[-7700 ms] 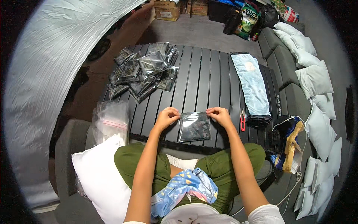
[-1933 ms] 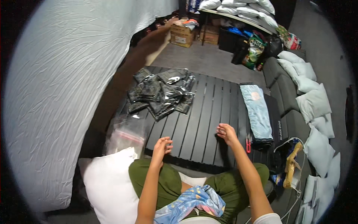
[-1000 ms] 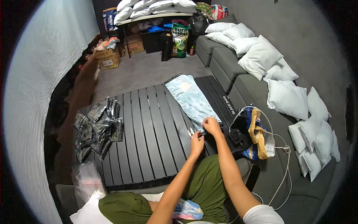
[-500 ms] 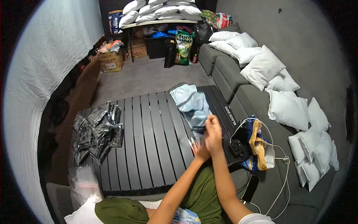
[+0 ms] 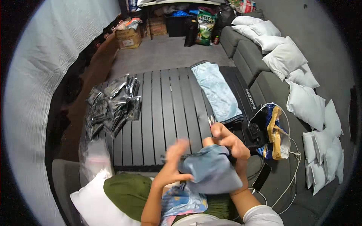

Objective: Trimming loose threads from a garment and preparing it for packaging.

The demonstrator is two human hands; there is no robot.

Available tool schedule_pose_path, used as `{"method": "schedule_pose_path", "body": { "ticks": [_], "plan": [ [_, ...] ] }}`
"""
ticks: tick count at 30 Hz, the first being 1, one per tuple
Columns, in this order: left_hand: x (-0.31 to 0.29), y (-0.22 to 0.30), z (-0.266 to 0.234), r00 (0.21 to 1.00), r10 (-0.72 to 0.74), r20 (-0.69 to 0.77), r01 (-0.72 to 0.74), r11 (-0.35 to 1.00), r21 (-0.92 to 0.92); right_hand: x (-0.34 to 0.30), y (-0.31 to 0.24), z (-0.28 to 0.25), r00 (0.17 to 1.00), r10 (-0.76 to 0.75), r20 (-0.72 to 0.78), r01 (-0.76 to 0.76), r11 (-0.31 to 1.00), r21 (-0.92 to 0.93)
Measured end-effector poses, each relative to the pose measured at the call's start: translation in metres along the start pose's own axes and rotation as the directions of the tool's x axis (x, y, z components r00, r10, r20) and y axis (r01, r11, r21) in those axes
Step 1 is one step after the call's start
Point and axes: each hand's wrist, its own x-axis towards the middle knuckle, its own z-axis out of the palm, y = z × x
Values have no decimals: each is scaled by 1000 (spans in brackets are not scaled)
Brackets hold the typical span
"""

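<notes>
Nearest, the patterned blue cloth (image 5: 184, 201) lies over the person's lap. Above it, just short of the near edge of the slatted table (image 5: 164, 113), a small blue-grey cloth (image 5: 211, 169) hangs between the hands, motion-blurred; its long axis appears to run crosswise, one corner pointing toward the person's right and slightly nearer. The left hand (image 5: 169, 165) is at its left side, thumb and fingers spread wide, thumb against the cloth; the right hand (image 5: 233, 145) is at its far right side with bent fingers. Whether either hand grips firmly cannot be told.

Near the table's near left corner: clear plastic bags (image 5: 97, 158). Beyond the right hand, partly hidden by it: scissors (image 5: 211, 120), tips toward the far edge. Beside them, a stack of light-blue cloths (image 5: 218, 92) stretches toward the far edge, its near end angled rightward. Along the left edge: a heap of glossy dark packets (image 5: 113, 105). Farthest, past the table: a cardboard box (image 5: 129, 38).
</notes>
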Motion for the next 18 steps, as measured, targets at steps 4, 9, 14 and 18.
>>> {"method": "schedule_pose_path", "body": {
  "ticks": [4,9,14,18],
  "plan": [
    [-38,3,3,855,-244,457,302,952,-58,-14,-1,-3,985,144,90,-137,987,-85],
    [-120,30,-44,882,-228,412,329,925,-192,-47,-12,-42,985,167,-34,-167,904,-394],
    [-170,64,-52,563,-439,701,438,877,197,-64,17,-33,918,371,-138,-389,777,-494],
    [-173,59,-27,772,-535,342,550,833,62,-69,52,-37,887,461,13,-414,809,-417]
  ]
}}
